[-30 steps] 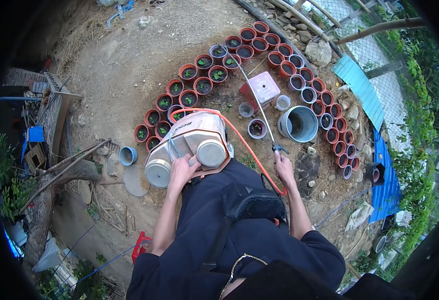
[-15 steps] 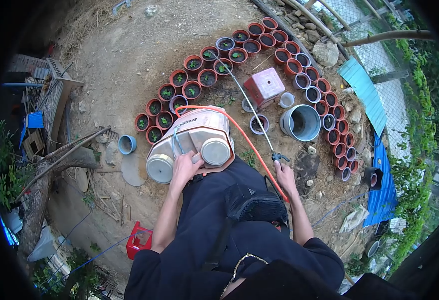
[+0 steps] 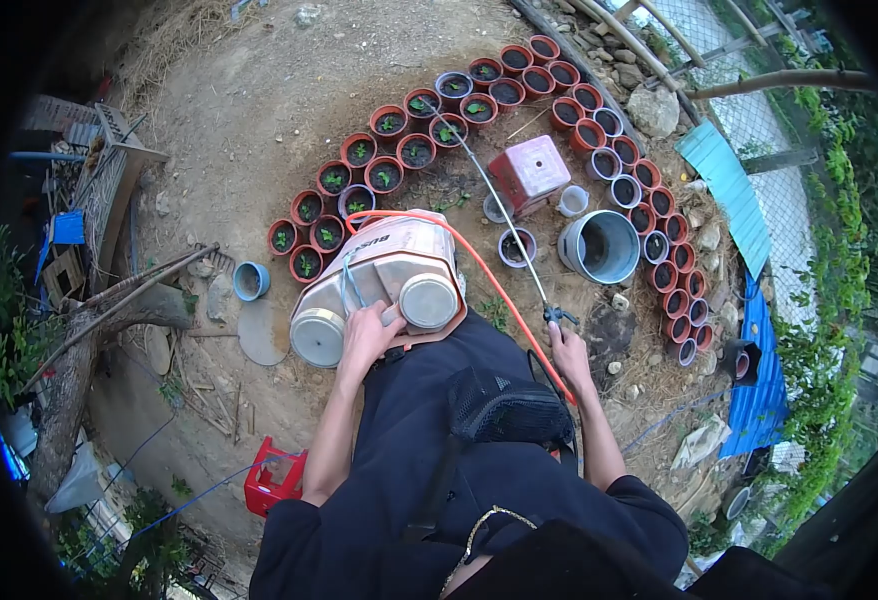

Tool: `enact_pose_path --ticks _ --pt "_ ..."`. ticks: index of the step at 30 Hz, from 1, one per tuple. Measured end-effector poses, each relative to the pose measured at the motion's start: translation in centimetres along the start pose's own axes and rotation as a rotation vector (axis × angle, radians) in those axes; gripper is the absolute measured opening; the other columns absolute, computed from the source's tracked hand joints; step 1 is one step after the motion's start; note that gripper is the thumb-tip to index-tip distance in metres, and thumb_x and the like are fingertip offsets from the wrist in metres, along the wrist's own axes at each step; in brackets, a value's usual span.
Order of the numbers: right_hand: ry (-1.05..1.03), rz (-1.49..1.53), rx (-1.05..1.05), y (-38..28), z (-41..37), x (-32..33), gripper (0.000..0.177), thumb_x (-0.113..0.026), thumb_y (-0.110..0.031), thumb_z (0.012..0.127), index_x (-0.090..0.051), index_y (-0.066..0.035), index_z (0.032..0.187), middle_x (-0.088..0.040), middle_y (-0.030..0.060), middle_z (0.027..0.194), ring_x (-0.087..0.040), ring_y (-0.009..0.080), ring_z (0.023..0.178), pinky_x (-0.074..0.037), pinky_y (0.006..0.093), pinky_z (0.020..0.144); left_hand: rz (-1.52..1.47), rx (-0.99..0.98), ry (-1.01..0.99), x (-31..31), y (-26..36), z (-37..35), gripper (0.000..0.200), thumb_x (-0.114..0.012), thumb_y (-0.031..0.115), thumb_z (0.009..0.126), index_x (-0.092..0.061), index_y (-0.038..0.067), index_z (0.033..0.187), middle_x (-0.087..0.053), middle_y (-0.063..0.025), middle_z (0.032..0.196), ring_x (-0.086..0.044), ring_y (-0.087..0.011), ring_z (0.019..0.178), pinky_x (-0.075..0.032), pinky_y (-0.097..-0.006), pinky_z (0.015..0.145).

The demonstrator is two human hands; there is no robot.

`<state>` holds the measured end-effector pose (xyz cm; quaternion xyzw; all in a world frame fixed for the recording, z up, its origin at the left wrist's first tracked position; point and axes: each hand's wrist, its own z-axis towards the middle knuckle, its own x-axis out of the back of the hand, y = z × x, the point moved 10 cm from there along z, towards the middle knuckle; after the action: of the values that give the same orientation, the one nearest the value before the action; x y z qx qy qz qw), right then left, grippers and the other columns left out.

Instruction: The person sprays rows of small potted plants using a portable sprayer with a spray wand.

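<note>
A pale, worn sprayer tank (image 3: 384, 265) with two round caps rests against my front, tilted. My left hand (image 3: 367, 338) is closed on the grip between the caps, beside a thin blue cord. In my right hand (image 3: 570, 358) is the handle of a spray wand (image 3: 494, 195), fingers wrapped around it. The long metal tube points forward and left, its tip above the potted seedlings (image 3: 421, 103). An orange hose (image 3: 494, 272) curves from the tank to the wand's handle.
Rows of brown pots (image 3: 646, 173) bend along the right. A pink stool (image 3: 534, 168), a large grey bucket (image 3: 599, 247) and a small white cup (image 3: 573, 201) stand inside the curve. A blue pot (image 3: 251, 281), branches (image 3: 124, 320) and a red stool (image 3: 276, 478) are on the left.
The view has shifted very slightly. Both hands keep their grips, and the wand stays pointed at the same pots.
</note>
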<state>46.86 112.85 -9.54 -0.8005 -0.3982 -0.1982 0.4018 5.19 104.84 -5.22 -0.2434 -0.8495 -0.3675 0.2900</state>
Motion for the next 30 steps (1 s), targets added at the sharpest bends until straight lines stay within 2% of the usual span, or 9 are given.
enact_pose_path --ticks 14,18,20,21,23,26,30 --pt "-0.004 -0.019 0.01 0.3 1.4 -0.8 0.06 -0.048 -0.05 0.102 -0.065 0.006 0.094 -0.063 0.0316 0.08 -0.065 0.0483 0.083 -0.047 0.0504 0.074 -0.003 -0.01 0.037 0.2 0.1 -0.2 0.042 -0.075 0.037 0.082 -0.068 -0.002 0.099 -0.069 -0.0298 0.089 -0.067 -0.0449 0.092 -0.052 -0.0508 0.084" --pt "-0.021 0.008 0.003 0.4 1.3 -0.7 0.059 -0.048 -0.05 0.102 -0.065 0.006 0.094 -0.063 0.0308 0.079 -0.063 0.048 0.079 -0.047 0.05 0.073 -0.009 -0.011 0.035 0.3 0.1 -0.2 0.043 -0.075 0.037 0.082 -0.068 -0.002 0.099 -0.069 -0.0298 0.089 -0.067 -0.0448 0.092 -0.052 -0.0508 0.084" --pt "-0.056 0.046 -0.053 1.2 1.1 -0.6 0.059 -0.048 -0.049 0.103 -0.063 0.006 0.093 -0.061 0.0281 0.074 -0.061 0.0416 0.07 -0.046 0.0475 0.07 -0.001 -0.009 0.035 0.3 0.1 -0.1 0.043 -0.075 0.037 0.082 -0.067 -0.002 0.098 -0.069 -0.0292 0.089 -0.067 -0.0445 0.092 -0.052 -0.0507 0.084" --pt "-0.058 0.043 -0.051 1.4 0.9 -0.2 0.059 -0.048 -0.049 0.103 -0.063 0.006 0.093 -0.061 0.0281 0.074 -0.061 0.0416 0.07 -0.046 0.0475 0.07 -0.003 -0.007 0.037 0.2 0.0 -0.1 0.043 -0.075 0.037 0.082 -0.067 -0.002 0.098 -0.069 -0.0292 0.089 -0.067 -0.0445 0.092 -0.052 -0.0507 0.084" --pt "-0.061 0.048 0.009 1.2 0.3 0.7 0.058 -0.048 -0.048 0.103 -0.061 0.007 0.09 -0.058 0.0251 0.07 -0.056 0.0331 0.064 -0.045 0.0449 0.067 -0.017 -0.025 0.043 0.1 0.0 0.0 0.042 -0.075 0.036 0.083 -0.067 -0.002 0.096 -0.069 -0.0284 0.091 -0.067 -0.0443 0.093 -0.052 -0.0506 0.085" --pt "-0.059 0.048 0.033 1.7 0.0 1.6 0.057 -0.049 -0.048 0.103 -0.06 0.006 0.089 -0.055 0.023 0.067 -0.053 0.0281 0.062 -0.044 0.0437 0.065 -0.016 -0.042 0.047 0.1 0.2 0.0 0.041 -0.074 0.036 0.083 -0.066 -0.002 0.095 -0.07 -0.0278 0.092 -0.067 -0.044 0.094 -0.051 -0.0508 0.087" --pt "-0.083 0.017 0.056 1.0 0.0 1.9 0.057 -0.049 -0.048 0.103 -0.06 0.007 0.088 -0.055 0.0222 0.067 -0.05 0.0289 0.061 -0.044 0.044 0.064 0.039 -0.06 0.057 0.2 0.4 -0.1 0.041 -0.074 0.036 0.083 -0.065 -0.002 0.095 -0.07 -0.0275 0.093 -0.067 -0.0438 0.095 -0.051 -0.0509 0.088"
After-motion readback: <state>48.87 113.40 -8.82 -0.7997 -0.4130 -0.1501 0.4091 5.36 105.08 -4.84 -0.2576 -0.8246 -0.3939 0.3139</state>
